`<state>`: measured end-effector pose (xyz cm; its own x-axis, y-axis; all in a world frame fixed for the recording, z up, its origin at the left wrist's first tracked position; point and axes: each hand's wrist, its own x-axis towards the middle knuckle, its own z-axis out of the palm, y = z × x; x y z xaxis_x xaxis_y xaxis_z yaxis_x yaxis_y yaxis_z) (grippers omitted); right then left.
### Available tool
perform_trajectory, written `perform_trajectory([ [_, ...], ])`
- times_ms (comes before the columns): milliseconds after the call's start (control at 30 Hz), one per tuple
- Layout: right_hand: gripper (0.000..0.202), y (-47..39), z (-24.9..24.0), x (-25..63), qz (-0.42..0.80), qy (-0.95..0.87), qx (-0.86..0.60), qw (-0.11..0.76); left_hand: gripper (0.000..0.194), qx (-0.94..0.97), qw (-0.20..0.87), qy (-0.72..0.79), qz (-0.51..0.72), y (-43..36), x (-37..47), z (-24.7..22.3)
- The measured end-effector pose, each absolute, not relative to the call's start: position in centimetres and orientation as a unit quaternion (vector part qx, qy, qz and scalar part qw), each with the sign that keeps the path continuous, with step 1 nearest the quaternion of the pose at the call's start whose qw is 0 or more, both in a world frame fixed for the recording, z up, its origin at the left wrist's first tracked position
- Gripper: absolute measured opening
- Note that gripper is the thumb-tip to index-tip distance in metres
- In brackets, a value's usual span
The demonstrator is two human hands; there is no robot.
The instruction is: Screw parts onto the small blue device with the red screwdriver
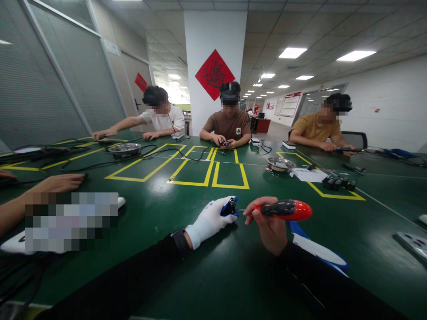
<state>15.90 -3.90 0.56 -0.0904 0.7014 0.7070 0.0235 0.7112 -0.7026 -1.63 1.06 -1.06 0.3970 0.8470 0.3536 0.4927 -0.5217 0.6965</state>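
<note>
My left hand (pixel 215 218), in a white and blue glove, is closed round a small black part (pixel 230 206) with a metal top. Bare, my right hand (pixel 268 226) grips a screwdriver (pixel 287 210) with a red and black handle. The screwdriver's thin shaft points left and reaches the black part; whether its tip touches a screw is too small to tell. A loose white and blue glove (pixel 318 250) lies on the green table beside my right forearm.
Yellow tape outlines (pixel 230 186) mark the green table. Metal bowls (pixel 280 164) stand farther back, with several black parts (pixel 338 182) and white paper (pixel 308 174) at the right. A person's hand (pixel 62 183) rests at the left. Three people sit opposite.
</note>
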Motion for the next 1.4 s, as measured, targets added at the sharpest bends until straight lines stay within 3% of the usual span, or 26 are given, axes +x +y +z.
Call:
perform_trajectory([
  [433,0.01,-3.8,0.6,16.0,0.281,-0.681,-0.267,0.621,0.046,0.791,0.266,0.424,0.351,0.6,-1.5,-0.6],
  [733,0.01,-3.8,0.6,15.9,0.305,-0.677,-0.267,0.615,0.027,0.798,0.268,0.426,0.332,0.2,-1.5,0.2],
  [900,0.026,-3.9,1.1,15.8,0.332,-0.667,-0.25,0.618,0.027,0.795,0.268,0.429,0.334,0.3,-1.6,0.0],
  [1000,0.029,-3.8,1.6,16.2,0.278,-0.685,-0.304,0.601,0.027,0.796,0.273,0.426,0.332,0.2,-1.6,0.0],
  [1133,0.011,-3.7,2.3,16.4,0.175,-0.7,-0.316,0.616,0.028,0.789,0.287,0.425,0.339,0.3,-1.5,-0.1],
  [1300,0.018,-3.3,1.9,15.9,0.4,-0.655,-0.262,0.585,0.028,0.782,0.309,0.414,0.349,0.6,-1.5,-0.2],
  [1400,0.017,-3.0,1.4,15.6,0.425,-0.637,-0.264,0.587,0.028,0.779,0.313,0.418,0.347,0.9,-1.5,-0.4],
])
